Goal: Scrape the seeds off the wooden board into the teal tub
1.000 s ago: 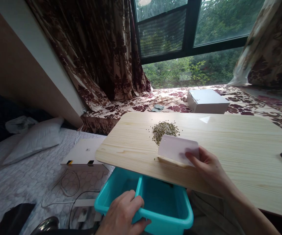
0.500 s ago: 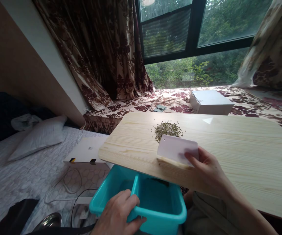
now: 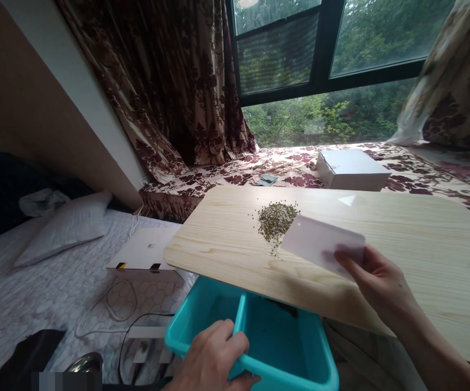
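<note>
My left hand [image 3: 214, 355] grips the near rim of a turquoise two-compartment bin [image 3: 292, 347], where its divider meets the rim. The bin sits below the front edge of a light wooden tabletop [image 3: 414, 255], partly under it. In my right hand [image 3: 381, 282] is a thin, pale flexible scraper [image 3: 320, 241], pinched between thumb and fingers and held just above the wood. Left of the scraper lies a pile of small green beans [image 3: 277, 220], with some strewn toward the near edge. Dark bits lie at the back of the bin's right compartment.
A white box [image 3: 351, 168] and a folded grey-green cloth [image 3: 267, 179] lie on the floral window ledge. On the bed at left are a flat white box [image 3: 145, 250], a pillow [image 3: 66, 228], cables and a power strip [image 3: 147, 332]. A dark object lies at the table's right edge.
My right hand has moved the scraper rightward, away from the near side of the beans, uncovering strewn beans. The bin shifted left, then back right, with my left hand still on it.
</note>
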Motion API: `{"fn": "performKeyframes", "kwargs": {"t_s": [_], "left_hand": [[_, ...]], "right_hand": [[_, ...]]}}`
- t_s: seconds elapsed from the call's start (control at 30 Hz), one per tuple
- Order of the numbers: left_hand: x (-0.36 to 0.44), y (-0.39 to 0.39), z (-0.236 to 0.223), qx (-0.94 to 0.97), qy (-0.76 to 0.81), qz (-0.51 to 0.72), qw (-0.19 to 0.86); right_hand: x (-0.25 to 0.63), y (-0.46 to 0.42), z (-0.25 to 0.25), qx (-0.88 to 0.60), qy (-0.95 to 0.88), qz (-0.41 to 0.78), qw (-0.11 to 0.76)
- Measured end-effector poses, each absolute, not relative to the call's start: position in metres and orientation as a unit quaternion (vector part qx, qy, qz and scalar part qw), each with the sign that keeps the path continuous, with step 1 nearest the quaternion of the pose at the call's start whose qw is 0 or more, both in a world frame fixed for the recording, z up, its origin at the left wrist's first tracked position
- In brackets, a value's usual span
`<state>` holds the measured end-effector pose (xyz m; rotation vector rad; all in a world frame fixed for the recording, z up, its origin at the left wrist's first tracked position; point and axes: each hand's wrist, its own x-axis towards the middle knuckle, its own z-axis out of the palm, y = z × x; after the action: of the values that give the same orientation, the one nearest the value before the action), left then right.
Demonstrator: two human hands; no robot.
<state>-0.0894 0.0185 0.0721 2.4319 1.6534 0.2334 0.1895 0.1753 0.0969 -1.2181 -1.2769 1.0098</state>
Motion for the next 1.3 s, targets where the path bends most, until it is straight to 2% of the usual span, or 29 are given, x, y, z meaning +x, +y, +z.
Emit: {"fn": "performKeyframes", "kwargs": {"t_s": [0.53,0.8,1.07,1.3], "left_hand": [[-0.051,0.039,0.076,0.854,0.51,-0.017,0.099],[-0.032,0.042,0.056,0.875,0.481,0.036,0.041],[-0.03,0.047,0.075,0.88,0.468,0.009,0.084],[-0.028,0.049,0.083,0.871,0.478,-0.031,0.112]], "right_hand": [[0.177,0.187,0.097,-0.513,-0.63,0.331,0.48],[0.167,0.181,0.1,-0.478,-0.666,0.34,0.46],[0.173,0.177,0.102,-0.491,-0.668,0.316,0.461],[0.155,0.173,0.099,-0.45,-0.679,0.354,0.46]]}}
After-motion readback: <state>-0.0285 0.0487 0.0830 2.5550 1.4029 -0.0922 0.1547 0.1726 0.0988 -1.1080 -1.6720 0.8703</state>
